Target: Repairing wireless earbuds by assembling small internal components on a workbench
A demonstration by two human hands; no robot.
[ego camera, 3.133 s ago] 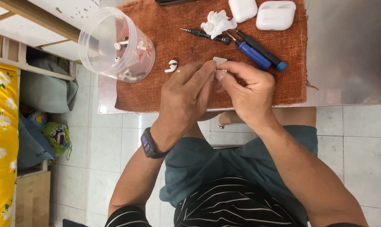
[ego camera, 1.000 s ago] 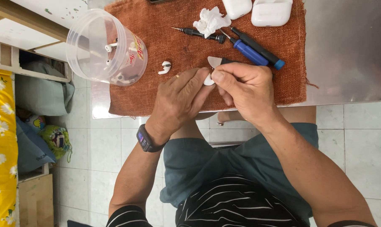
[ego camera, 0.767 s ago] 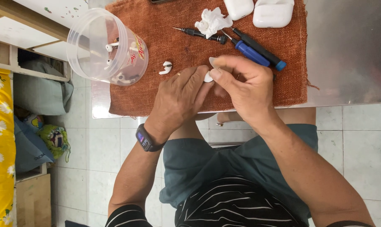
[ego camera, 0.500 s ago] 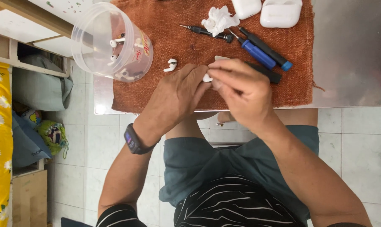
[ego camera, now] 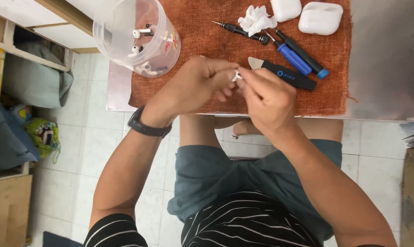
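My left hand (ego camera: 195, 87) and my right hand (ego camera: 267, 98) meet fingertip to fingertip over the front part of a rust-brown cloth (ego camera: 202, 32). Between the fingertips both pinch a small white earbud (ego camera: 236, 76), most of it hidden by the fingers. A black watch sits on my left wrist. Just beyond my right hand, a black pry tool (ego camera: 287, 75) with a flat metal blade lies free on the cloth.
A clear plastic tub (ego camera: 124, 23) with several white earbuds stands at the cloth's left end. A black screwdriver (ego camera: 240, 31), a blue-handled one (ego camera: 293, 58), a white tissue wad (ego camera: 256, 18) and two white charging cases (ego camera: 320, 17) lie at the back. The cloth covers a metal table (ego camera: 389, 59).
Both hands have come closer to the table's front edge, still pinching the earbud. The pry tool now lies uncovered on the cloth. The loose earbud left of the hands is no longer visible.
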